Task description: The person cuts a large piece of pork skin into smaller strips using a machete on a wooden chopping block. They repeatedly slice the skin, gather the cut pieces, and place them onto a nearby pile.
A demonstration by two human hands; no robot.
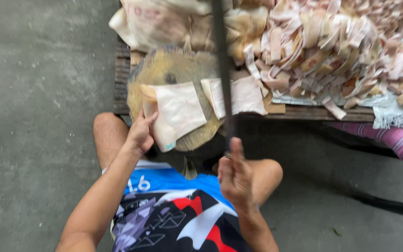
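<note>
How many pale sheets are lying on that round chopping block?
2. One sheet lies on the block's left side under the left hand; the other sheet lies right, crossed by the dark blade. More may be stacked beneath.

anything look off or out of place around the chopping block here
The pale slab under the left hand overhangs the near edge of the round wooden block. Cut strips spill toward the table edge.
</note>
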